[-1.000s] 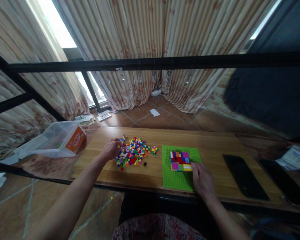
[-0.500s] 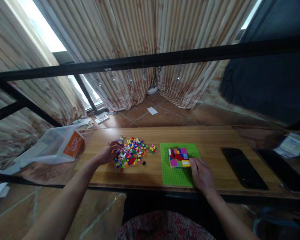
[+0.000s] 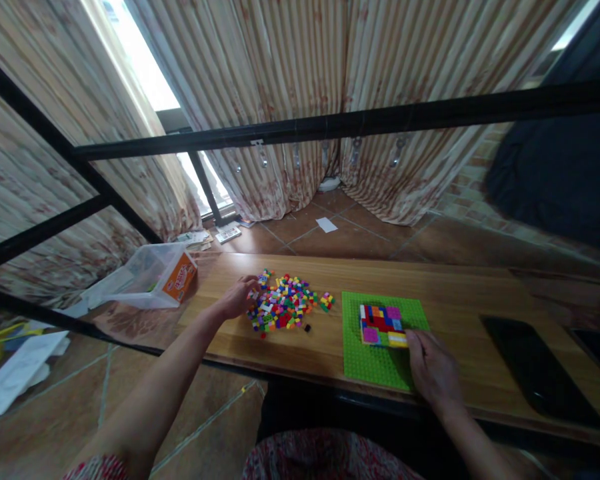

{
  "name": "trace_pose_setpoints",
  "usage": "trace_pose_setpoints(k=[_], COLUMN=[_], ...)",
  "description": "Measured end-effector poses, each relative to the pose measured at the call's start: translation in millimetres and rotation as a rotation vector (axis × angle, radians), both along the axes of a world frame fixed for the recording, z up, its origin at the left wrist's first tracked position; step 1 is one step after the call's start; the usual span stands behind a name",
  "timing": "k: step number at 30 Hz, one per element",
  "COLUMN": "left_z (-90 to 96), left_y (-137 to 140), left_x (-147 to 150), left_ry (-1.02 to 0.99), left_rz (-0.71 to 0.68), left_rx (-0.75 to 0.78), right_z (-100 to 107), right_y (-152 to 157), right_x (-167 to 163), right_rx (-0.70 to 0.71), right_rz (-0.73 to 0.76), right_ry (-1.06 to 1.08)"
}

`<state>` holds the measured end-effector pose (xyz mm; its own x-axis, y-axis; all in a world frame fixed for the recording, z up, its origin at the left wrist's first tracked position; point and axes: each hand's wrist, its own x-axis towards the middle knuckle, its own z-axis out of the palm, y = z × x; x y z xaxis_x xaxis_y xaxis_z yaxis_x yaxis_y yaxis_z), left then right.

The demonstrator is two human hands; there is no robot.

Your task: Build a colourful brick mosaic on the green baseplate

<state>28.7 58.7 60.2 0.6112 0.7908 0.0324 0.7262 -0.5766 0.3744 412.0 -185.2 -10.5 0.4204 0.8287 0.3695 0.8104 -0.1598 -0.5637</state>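
Note:
At the left edge of a loose pile of small coloured toy bricks (image 3: 283, 303), my left hand (image 3: 240, 295) reaches in with its fingers apart, fingertips among the bricks. Nothing shows in its grasp. A green studded baseplate (image 3: 375, 370) lies to the right of the pile and carries a flat, multicoloured brick build (image 3: 379, 321) in red, blue, pink and orange. My right hand (image 3: 434, 367) is at the build's near right corner, thumb and fingers closed on a yellow brick (image 3: 398, 340). The fingers' undersides are hidden.
A small brick cluster (image 3: 327, 301) and a black brick (image 3: 307, 328) lie right of the pile. A black phone (image 3: 540, 370) rests on the wooden table (image 3: 460, 293). Beyond its left end stands a clear plastic bin (image 3: 145, 283) with an orange label. A black rail (image 3: 300, 130) crosses behind.
The view has turned left, so everything appears further right. My left hand remains at the pile's left edge, and my right hand stays at the build's corner.

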Motion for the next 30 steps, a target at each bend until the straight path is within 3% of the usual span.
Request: trace_pose_setpoints(k=[9, 13, 18, 23, 26, 30], left_z=[7.2, 19.1, 23.3, -3.9, -19.9, -30.4], left_y=[-3, -9, -45, -89, -99, -97], left_x=[-2, 9, 68, 158, 198, 223], left_ry=[0.004, -0.147, -0.477, -0.615, -0.638, -0.635], left_rz=[0.053, 0.077, 0.098, 0.061, 0.053, 0.052], left_rx=[0.029, 0.035, -0.057, -0.233, -0.271, -0.280], right_z=[3, 10, 18, 21, 34, 54], right_y=[3, 2, 1, 8, 20, 44], right_x=[-2, -2, -1, 13, 24, 26], right_rx=[0.011, 0.026, 0.058, 0.099, 0.106, 0.087], right_rz=[0.008, 0.003, -0.049, -0.154, -0.127, 0.035], right_ry=[0.075, 0.189, 0.423, 0.679, 0.664, 0.542])
